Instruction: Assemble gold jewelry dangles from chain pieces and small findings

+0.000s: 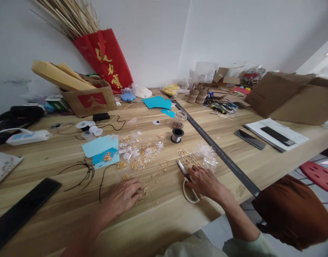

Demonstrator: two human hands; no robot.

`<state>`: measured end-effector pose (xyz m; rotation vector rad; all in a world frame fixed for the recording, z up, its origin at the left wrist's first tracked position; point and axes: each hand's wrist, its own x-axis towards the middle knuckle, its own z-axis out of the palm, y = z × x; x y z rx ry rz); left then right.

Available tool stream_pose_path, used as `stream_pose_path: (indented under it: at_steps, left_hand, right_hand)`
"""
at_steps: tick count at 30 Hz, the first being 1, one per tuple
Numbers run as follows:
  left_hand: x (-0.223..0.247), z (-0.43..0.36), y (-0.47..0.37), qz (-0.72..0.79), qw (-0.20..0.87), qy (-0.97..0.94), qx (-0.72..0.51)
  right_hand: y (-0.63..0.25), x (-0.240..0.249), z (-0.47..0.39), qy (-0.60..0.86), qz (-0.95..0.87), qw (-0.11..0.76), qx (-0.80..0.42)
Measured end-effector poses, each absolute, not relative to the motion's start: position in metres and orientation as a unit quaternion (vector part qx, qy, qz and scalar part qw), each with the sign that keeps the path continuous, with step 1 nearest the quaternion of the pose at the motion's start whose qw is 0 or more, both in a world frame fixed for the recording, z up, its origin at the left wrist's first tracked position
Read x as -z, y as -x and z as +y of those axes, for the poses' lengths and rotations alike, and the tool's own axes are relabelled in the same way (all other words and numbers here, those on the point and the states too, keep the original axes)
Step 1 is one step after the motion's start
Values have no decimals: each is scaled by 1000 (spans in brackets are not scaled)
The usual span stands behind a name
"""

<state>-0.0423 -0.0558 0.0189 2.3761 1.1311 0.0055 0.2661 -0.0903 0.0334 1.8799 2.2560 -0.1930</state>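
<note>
My left hand (125, 194) rests on the table at the near end of a thin gold chain (154, 175). Its fingers are bent and close together; whatever lies under the fingertips is hidden. Small piles of gold beads (121, 165) sit just beyond it. My right hand (206, 182) is closed over a pair of scissors (191, 196) with white handles, thumb and fingers around the handle area. The slightly parted blades point away from me. Another gold chain (188, 157) and clear plastic bags (209, 157) lie just past the right fingers.
A wire spool (177, 136) and a jar of beads (178, 121) stand mid-table. Blue cards (106, 155) and black cords (83, 171) lie left, with a large black phone (25, 212). Cardboard boxes (287, 96) and another phone (250, 139) are right. A dark strip (217, 148) crosses the table.
</note>
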Motion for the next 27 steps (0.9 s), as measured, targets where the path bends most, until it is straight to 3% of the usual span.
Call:
stream_pose_path:
  at_steps: [9,18,27]
  left_hand:
    - [-22,-58,46,440,283,-852,24]
    - [-18,-66,52,452,317,-834,-4]
    - [-16,-75,49,434,263,-860,-48]
  right_hand:
    - [-229,-44,-75,-524,851,12,43]
    - [-162,-30,-73,-318,945,27,72]
    - [-175,-26,-68,-385,918,-29,90]
